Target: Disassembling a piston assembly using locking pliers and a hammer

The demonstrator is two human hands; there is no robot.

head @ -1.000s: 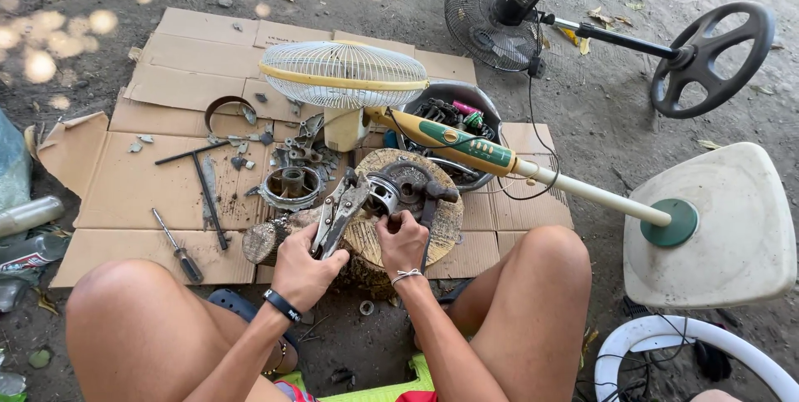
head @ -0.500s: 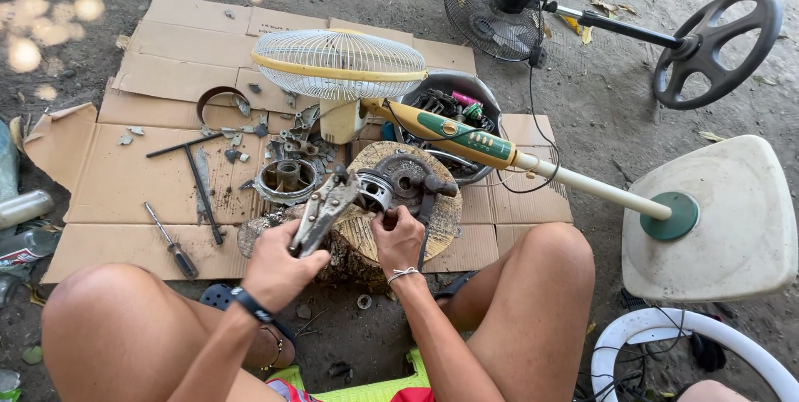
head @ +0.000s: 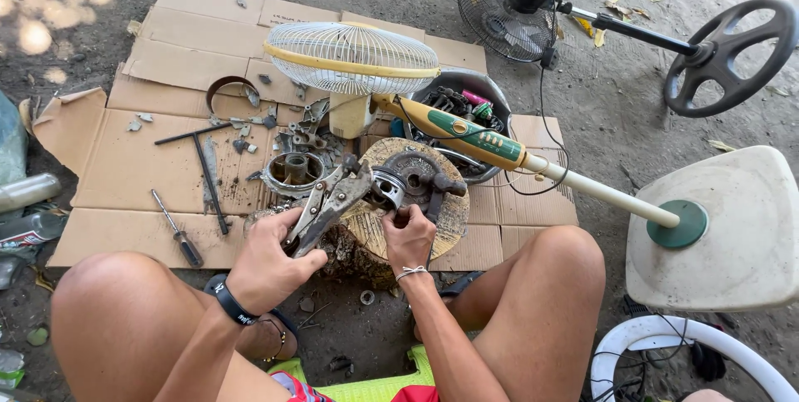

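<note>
Pliers [head: 329, 202] clamped in my left hand [head: 270, 265], fingers wrapped tight round both handles, jaws up on the small metal cylinder part [head: 388, 188]. Right hand [head: 408, 235] pinches that part from below, fingers narrow on it. All of it sits on the round wood stump [head: 454, 210] at the near edge of the cardboard [head: 125, 152], between my knees. Dark motor plate [head: 416, 173] lies on the stump just behind the part. Motor housing [head: 293, 171] sits left of the stump on the cardboard. Screwdriver [head: 176, 229] near the cardboard's near-left corner. Fan head [head: 349, 57] and its pole [head: 533, 161] lie across the far side.
</note>
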